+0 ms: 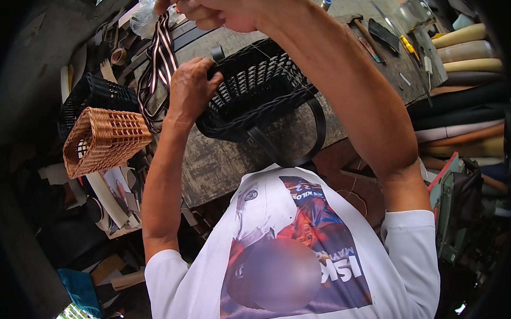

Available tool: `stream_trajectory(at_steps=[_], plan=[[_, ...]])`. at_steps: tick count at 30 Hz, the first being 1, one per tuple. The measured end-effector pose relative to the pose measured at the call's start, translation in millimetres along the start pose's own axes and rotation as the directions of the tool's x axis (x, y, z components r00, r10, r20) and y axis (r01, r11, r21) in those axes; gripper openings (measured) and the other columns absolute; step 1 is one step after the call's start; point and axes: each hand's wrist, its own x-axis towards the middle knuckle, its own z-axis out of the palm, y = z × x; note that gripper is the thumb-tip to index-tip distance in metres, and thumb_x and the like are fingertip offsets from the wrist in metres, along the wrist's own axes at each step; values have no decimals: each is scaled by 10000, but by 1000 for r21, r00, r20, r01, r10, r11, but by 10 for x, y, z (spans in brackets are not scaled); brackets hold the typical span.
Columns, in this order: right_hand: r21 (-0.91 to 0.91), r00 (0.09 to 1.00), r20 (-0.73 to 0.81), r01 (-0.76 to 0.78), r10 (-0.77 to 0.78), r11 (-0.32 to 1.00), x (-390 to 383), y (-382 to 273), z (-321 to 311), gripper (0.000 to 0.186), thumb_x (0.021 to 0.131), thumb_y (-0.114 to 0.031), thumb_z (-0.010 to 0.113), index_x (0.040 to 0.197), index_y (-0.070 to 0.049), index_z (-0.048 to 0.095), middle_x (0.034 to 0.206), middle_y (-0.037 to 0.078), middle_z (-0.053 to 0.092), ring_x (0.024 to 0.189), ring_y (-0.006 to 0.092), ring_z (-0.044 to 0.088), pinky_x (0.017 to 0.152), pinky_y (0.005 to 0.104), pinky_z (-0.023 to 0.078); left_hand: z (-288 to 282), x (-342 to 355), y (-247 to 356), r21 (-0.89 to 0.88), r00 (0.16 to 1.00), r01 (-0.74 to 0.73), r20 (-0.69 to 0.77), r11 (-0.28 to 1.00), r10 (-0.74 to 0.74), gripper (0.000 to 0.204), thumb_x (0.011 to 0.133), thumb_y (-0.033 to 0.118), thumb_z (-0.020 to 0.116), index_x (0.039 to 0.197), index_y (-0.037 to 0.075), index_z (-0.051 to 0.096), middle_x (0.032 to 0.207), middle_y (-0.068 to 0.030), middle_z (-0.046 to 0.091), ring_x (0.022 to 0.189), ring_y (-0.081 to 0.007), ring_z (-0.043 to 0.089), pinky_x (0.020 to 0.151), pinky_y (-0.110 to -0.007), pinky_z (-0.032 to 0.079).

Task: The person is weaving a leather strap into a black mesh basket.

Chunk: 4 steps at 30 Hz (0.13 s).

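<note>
A black woven basket [258,86] lies tilted on the worn wooden table, its opening facing me. Black strap handles [316,132] loop from its near rim. My left hand [194,85] grips the basket's left end, thumb on the rim and fingers curled over it, beside a small black strap loop [218,52]. Raised high across the top edge, my right hand [216,12] has curled fingers and is partly cut off. Its fingertips come in front of a bundle of striped straps [163,50]; what they pinch, if anything, I cannot make out.
Left of the table are a tan wicker basket [105,139], another black basket [96,100] and a tape roll [118,56]. A hammer [366,34], a yellow-handled screwdriver [408,46] and other tools lie at the right. Material rolls [468,53] are stacked beyond.
</note>
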Motion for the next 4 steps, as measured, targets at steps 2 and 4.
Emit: stream_trajectory(at_steps=[2, 4], plan=[[416, 966, 242, -21, -89, 909, 47, 44, -411, 187, 1017, -71, 434, 1050, 20, 594, 604, -44, 432, 463, 59, 312, 400, 248, 249, 3, -27, -10, 2, 1000, -10, -5, 1000, 10, 264, 829, 176, 789, 1017, 1, 726, 926, -160, 688, 878, -355, 690, 804, -431, 536], [450, 967, 248, -60, -61, 891, 189, 96, -488, 175, 1030, -67, 410, 1064, 25, 554, 608, -38, 440, 458, 51, 317, 383, 249, 260, -6, -38, -34, 26, 1000, -8, 16, 1000, 7, 273, 841, 173, 780, 1054, 11, 724, 946, -160, 689, 899, -354, 688, 808, -428, 535]])
